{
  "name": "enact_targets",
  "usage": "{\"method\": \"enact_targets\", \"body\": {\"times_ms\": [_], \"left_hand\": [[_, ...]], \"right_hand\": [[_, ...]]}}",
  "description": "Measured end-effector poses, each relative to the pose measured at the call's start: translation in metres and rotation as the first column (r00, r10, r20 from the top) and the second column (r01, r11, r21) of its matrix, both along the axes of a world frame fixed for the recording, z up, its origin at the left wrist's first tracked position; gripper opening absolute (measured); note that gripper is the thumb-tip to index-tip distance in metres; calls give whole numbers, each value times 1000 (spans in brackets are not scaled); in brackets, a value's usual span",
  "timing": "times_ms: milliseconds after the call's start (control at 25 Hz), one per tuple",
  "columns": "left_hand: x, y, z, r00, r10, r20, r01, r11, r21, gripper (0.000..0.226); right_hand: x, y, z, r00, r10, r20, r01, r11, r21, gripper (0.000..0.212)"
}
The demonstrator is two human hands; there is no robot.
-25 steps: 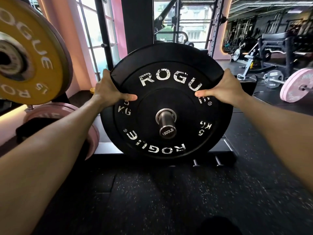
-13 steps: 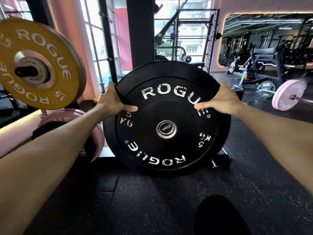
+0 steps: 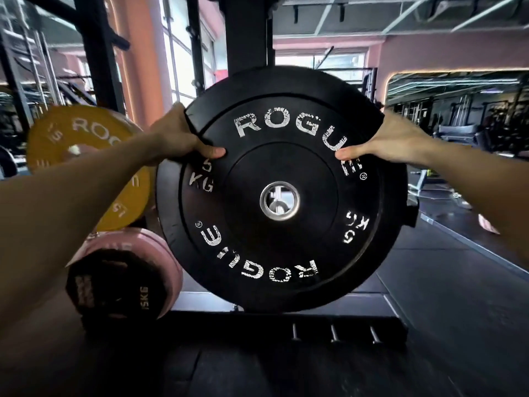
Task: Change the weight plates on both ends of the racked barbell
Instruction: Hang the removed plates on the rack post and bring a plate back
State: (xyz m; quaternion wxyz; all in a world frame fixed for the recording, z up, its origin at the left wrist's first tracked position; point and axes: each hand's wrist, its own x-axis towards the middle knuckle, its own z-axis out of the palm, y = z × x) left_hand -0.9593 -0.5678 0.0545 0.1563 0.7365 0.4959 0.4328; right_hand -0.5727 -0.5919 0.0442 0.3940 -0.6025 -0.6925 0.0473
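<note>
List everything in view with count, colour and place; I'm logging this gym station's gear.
5 kg bumper plate: one, black, centre, held up, hub hole empty.
15 plate: one, yellow, left, behind the left forearm.
Pink plate: one, lower left.
5KG plate: one, black, in front of the pink one.
Rack upright: one, black, behind the held plate.
Hands: left hand and right hand grip the bumper plate's upper rim.

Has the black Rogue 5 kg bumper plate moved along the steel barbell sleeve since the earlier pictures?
Yes. The black Rogue 5 kg bumper plate has come off the sleeve toward the person: its centre hole, earlier filled by the sleeve end, is now see-through. Both hands grip its rim.
</note>
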Motion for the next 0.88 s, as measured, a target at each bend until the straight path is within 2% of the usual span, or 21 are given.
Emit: {"method": "enact_targets", "body": {"times_ms": [80,120,200,280,320,400,480,560,640,760,880], "left_hand": [[11,8,53,1000,-8,-5,8,1000,6,46],[12,16,79,1000,-12,-4,12,1000,6,50],[8,38,141,999,31,13,-31,999,15,86],[0,60,203,998,42,43,-44,998,34,112],[5,56,234,997,47,58,-49,998,28,114],[12,49,297,994,50,99,-52,999,15,102],[10,49,360,989,55,140,-55,998,-5,96],[3,56,424,989,71,127,-70,997,-16,105],[-7,66,480,993,78,94,-78,997,-5,113],[-15,73,530,987,122,100,-121,993,-16,115],[-30,75,558,979,168,113,-167,986,-19,115]], "right_hand": [[4,11,52,1000,17,17,-17,1000,-18,93],[5,15,79,999,29,26,-28,999,-22,87],[8,26,144,999,50,21,-49,998,-29,73],[8,35,211,998,58,36,-57,998,-5,72],[10,40,244,998,58,40,-59,998,21,76],[9,49,307,998,63,28,-64,997,40,80],[7,56,366,996,90,-2,-90,995,36,71],[4,66,425,994,106,-26,-106,994,30,62],[-1,76,475,994,109,-21,-108,994,29,63],[-14,95,525,991,135,-9,-135,990,49,75],[-35,114,561,985,172,29,-174,982,69,72]]}}
